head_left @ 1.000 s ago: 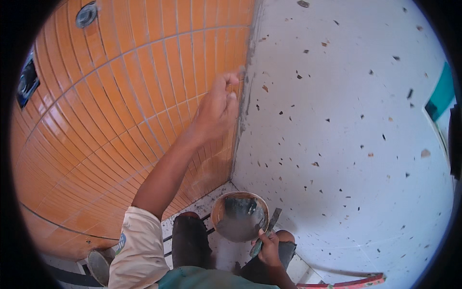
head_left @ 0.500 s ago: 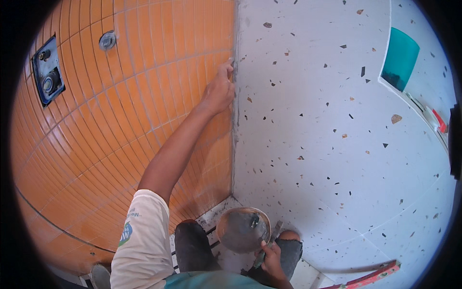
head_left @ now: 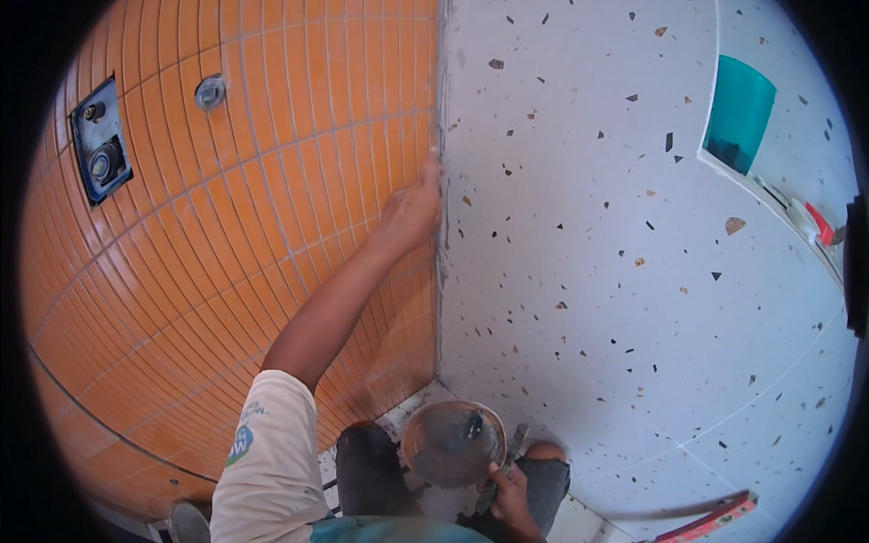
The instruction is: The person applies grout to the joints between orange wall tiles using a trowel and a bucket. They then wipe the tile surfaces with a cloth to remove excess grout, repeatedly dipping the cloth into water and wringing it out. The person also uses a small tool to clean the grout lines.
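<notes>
My left hand (head_left: 412, 210) is raised against the grey corner joint (head_left: 441, 271) where the orange tiled wall (head_left: 226, 271) meets the white speckled wall (head_left: 615, 271); its fingers press into the seam, and I cannot tell if it holds anything. Low in the view, my right hand (head_left: 509, 489) grips the rim of a round metal bowl (head_left: 453, 442) of grey paste, together with a thin tool (head_left: 507, 457) that points upward beside the bowl. My knees show on both sides of the bowl.
A blue wall fitting box (head_left: 100, 145) and a round metal cap (head_left: 210, 90) sit in the orange tiles at upper left. A teal recess (head_left: 738, 113) is set in the white wall at upper right. A red level (head_left: 715, 518) lies at lower right.
My view has tilted, so the corner now stands near the middle. My left hand stays on the seam, slightly lower on it. The bowl remains in my right hand.
</notes>
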Action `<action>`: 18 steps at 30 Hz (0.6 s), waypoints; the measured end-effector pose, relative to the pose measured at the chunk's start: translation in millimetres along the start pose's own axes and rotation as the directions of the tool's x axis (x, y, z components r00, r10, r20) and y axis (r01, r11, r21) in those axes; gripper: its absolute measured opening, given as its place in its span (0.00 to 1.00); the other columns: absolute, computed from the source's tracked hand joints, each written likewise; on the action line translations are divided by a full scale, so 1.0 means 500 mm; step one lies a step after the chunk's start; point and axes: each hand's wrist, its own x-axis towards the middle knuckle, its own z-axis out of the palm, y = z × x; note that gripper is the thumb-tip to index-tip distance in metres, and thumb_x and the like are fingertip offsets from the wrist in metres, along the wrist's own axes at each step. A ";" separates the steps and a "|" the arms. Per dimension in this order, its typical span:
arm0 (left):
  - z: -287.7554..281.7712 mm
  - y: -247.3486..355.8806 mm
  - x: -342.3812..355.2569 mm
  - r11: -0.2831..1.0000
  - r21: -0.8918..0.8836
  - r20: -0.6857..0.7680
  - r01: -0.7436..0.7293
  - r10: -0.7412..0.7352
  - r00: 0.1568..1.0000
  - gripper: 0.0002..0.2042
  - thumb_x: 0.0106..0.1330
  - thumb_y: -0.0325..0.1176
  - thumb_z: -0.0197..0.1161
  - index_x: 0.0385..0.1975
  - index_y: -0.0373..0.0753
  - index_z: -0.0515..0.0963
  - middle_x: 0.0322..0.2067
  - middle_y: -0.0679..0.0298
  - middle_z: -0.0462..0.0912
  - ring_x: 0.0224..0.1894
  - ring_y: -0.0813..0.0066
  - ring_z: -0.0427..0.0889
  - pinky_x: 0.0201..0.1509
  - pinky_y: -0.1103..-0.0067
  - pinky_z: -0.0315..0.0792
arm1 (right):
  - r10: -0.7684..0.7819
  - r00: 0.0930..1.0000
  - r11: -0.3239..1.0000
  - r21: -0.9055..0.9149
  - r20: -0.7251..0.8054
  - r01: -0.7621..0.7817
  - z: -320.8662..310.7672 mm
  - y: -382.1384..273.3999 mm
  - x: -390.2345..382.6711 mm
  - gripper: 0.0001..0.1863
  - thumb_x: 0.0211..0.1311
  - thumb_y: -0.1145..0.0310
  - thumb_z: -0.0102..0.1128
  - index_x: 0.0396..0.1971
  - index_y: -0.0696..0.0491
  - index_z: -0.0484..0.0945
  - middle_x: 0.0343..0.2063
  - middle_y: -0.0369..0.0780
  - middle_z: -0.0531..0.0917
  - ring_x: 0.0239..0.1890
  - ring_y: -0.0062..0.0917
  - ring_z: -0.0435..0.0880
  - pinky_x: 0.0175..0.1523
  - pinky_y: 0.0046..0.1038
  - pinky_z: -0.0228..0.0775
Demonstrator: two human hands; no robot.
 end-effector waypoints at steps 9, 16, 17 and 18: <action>-0.026 -0.028 0.098 0.995 0.084 -0.094 -0.059 0.066 0.993 0.31 0.65 0.22 0.46 0.70 0.31 0.48 0.59 0.46 0.74 0.52 0.42 0.79 0.53 0.55 0.72 | -0.003 1.000 0.999 -0.052 0.011 0.003 0.002 -0.005 -0.005 0.09 0.68 0.68 0.59 0.43 0.56 0.74 0.27 0.36 0.79 0.23 0.23 0.78 0.29 0.25 0.69; 0.016 -0.021 0.032 0.989 0.145 0.057 -0.026 0.017 0.998 0.32 0.65 0.22 0.48 0.69 0.30 0.47 0.60 0.43 0.72 0.48 0.39 0.81 0.50 0.55 0.75 | 0.030 1.000 1.000 0.008 -0.002 -0.030 -0.005 0.006 -0.001 0.11 0.68 0.68 0.60 0.45 0.56 0.73 0.29 0.37 0.80 0.25 0.23 0.78 0.31 0.26 0.70; 0.019 -0.016 0.013 0.985 0.171 0.111 0.022 -0.041 0.993 0.32 0.66 0.21 0.49 0.69 0.30 0.47 0.60 0.42 0.71 0.47 0.39 0.81 0.49 0.55 0.76 | 0.048 0.999 0.999 0.011 -0.005 -0.048 -0.009 0.009 -0.001 0.11 0.67 0.69 0.60 0.45 0.56 0.73 0.29 0.37 0.80 0.25 0.23 0.78 0.31 0.26 0.71; 0.038 -0.022 -0.008 0.987 0.159 0.085 0.010 -0.024 0.996 0.32 0.65 0.21 0.49 0.69 0.29 0.47 0.61 0.42 0.71 0.46 0.39 0.82 0.47 0.55 0.76 | 0.051 0.999 0.999 0.006 -0.001 -0.051 -0.011 0.009 -0.001 0.11 0.67 0.69 0.60 0.46 0.56 0.73 0.30 0.36 0.80 0.25 0.22 0.78 0.31 0.26 0.71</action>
